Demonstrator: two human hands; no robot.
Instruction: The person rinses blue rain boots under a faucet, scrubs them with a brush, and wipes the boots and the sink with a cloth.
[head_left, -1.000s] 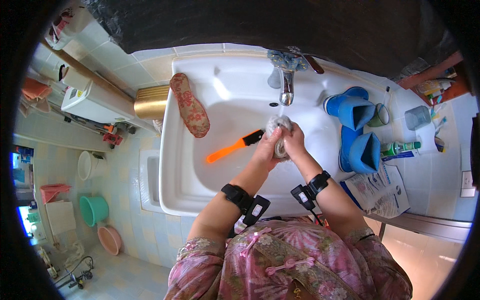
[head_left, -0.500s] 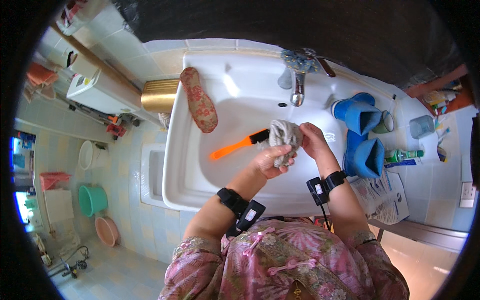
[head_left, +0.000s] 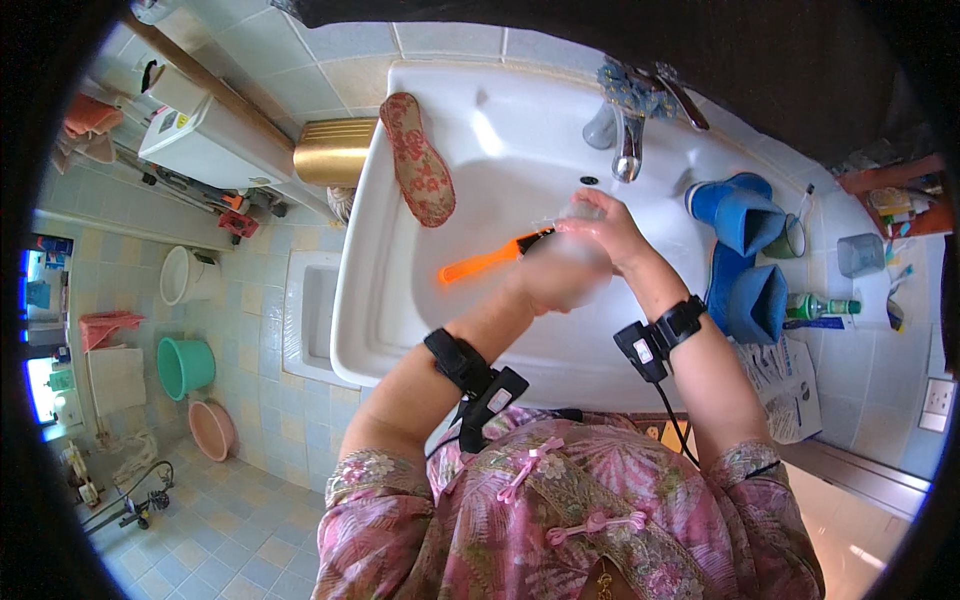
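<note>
My two hands are together over the white sink (head_left: pixel 375 300). My right hand (head_left: pixel 615 232) is closed round a wad of grey cloth (head_left: pixel 582 211), of which a pale bit shows above the fingers. Blur covers my left hand (head_left: pixel 562 278), pressed close to the right one, so its fingers cannot be made out. Left of the hands lies an orange-handled brush (head_left: pixel 480 264) in the basin; its dark bristle end reaches up to them. A floral-patterned insole (head_left: pixel 418 160) rests on the sink's left side.
The chrome tap (head_left: pixel 628 150) stands behind the hands. A pair of blue boots (head_left: pixel 740 225) lies on the right rim, beside a glass (head_left: pixel 790 238) and a green bottle (head_left: pixel 822 306). A green basin (head_left: pixel 187 368) and a pink basin (head_left: pixel 211 431) are on the tiled floor at left.
The view has shifted, so the sink sits higher in the picture. My hands have come closer together, and the cloth, plainly visible before, is now mostly hidden. The brush still lies beside them.
</note>
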